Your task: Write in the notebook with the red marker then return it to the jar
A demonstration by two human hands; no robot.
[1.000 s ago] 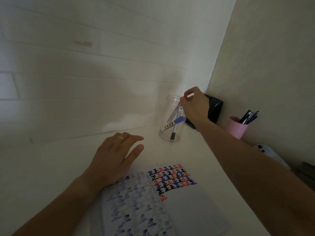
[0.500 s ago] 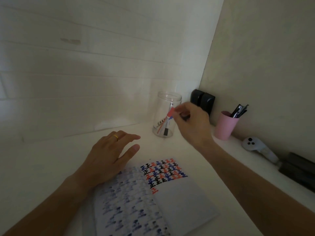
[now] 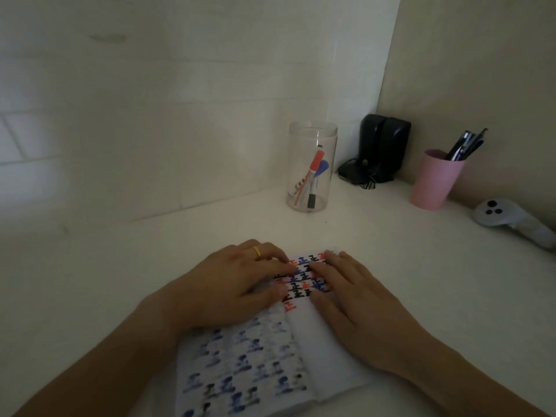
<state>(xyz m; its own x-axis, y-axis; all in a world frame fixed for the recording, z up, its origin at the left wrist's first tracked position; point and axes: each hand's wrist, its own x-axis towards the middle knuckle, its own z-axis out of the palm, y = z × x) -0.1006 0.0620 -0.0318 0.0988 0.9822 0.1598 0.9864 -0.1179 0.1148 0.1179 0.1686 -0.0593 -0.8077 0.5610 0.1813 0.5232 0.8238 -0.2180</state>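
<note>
The open notebook [image 3: 304, 350] lies on the white desk in front of me, its pages covered with red, blue and black marks. My left hand [image 3: 231, 287], with a gold ring, rests flat on the left page. My right hand [image 3: 355, 299] rests flat on the right page, fingers spread, holding nothing. Behind the notebook stands a clear jar [image 3: 311, 170]. The red marker [image 3: 310, 173] leans inside it, red cap up, beside a blue-capped marker [image 3: 321, 170].
A black device with a cable [image 3: 382, 149] stands in the wall corner. A pink cup [image 3: 434, 179] with dark pens is to its right. A white controller [image 3: 511, 219] lies at the right edge. Walls close the back and right.
My right hand let go of the red marker in the jar and came back down onto the notebook's right page. My left hand slid onto the left page.
</note>
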